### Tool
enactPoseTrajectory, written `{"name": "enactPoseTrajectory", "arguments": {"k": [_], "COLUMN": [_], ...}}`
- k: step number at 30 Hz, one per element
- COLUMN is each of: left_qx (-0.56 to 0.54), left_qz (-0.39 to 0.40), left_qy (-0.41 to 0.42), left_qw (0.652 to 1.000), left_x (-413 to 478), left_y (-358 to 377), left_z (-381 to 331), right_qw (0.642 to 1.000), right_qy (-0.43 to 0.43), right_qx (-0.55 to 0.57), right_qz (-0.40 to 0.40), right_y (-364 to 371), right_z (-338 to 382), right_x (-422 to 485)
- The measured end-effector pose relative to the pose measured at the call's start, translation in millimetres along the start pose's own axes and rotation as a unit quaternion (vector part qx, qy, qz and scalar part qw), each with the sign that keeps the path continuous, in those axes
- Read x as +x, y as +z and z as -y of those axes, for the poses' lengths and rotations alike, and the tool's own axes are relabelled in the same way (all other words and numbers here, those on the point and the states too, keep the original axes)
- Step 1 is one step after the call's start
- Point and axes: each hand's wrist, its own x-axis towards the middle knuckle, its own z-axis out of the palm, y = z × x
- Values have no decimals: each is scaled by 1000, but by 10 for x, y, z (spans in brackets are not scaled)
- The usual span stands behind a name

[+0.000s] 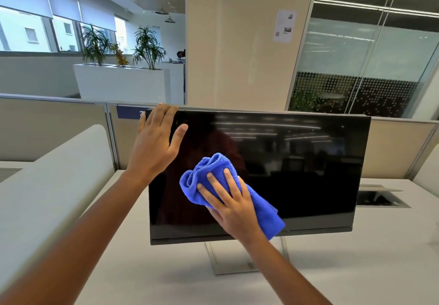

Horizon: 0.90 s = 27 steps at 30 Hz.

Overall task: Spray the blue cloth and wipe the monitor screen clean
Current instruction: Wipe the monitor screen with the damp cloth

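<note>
- The wide, black, flat monitor screen [297, 167] on its thin silver stand [247, 257] is the landmark; it stands on a pale white desk [380, 269] and its dark glass shows only dim reflections of ceiling lights.
- Left of the monitor, a curved cream padded divider [47, 186] runs toward the camera, its near end cut off by the frame edge.
- The left hand [154, 148] rests on the monitor's upper left corner, fingers together and curled over the top edge, thumb spread apart onto the glass; the fingertips are hidden behind the monitor.
- That hand also covers part of a small blue label [129, 112] on the beige partition panel [59, 126] behind the monitor, so its text cannot be read.
- The right hand [228, 200] presses a bunched, fluffy blue cloth [213, 174] flat against the lower left part of the screen, fingers spread apart across the fabric; the thumb is hidden.
- The cloth's trailing end hangs over the monitor's bottom bezel.
- Right of the monitor, a dark rectangular cable hatch [377, 196] sits in the desk, partly hidden by the screen's edge.
- No spray bottle is in view.
</note>
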Motion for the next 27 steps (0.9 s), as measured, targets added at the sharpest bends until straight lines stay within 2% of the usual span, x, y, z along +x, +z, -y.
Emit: {"name": "enactPoseTrajectory", "arguments": {"k": [3,6,8,10,13,15,18,22,27], "left_qx": [-6,3,-4,-26,-96,-144,-182,-224,-258], "left_qz": [4,3,7,11,15,24,20,12,11], "left_qy": [9,7,-7,-21,-34,-37,-45,-55,-56], "left_qw": [1000,1000,1000,999,995,989,982,973,964], "left_x": [-71,-228,-341,-440,-528,-541,-517,-508,-459], "left_y": [4,27,45,70,102,101,101,134,122], "left_z": [45,99,142,189,247,248,262,254,260], "right_qw": [999,988,962,920,869,859,865,903,942], "right_qy": [23,149,273,388,484,500,490,420,329], "right_qx": [-25,-40,-25,12,54,46,34,0,18], "right_qz": [4,-1,-18,-46,-85,-97,-108,-95,-58], "right_y": [-106,-209,-261,-281,-227,-171,-86,25,147], "right_z": [-324,-678,-888,-1028,-1024,-906,-654,-233,302], "right_x": [-10,15,53,95,190,267,431,638,830]}}
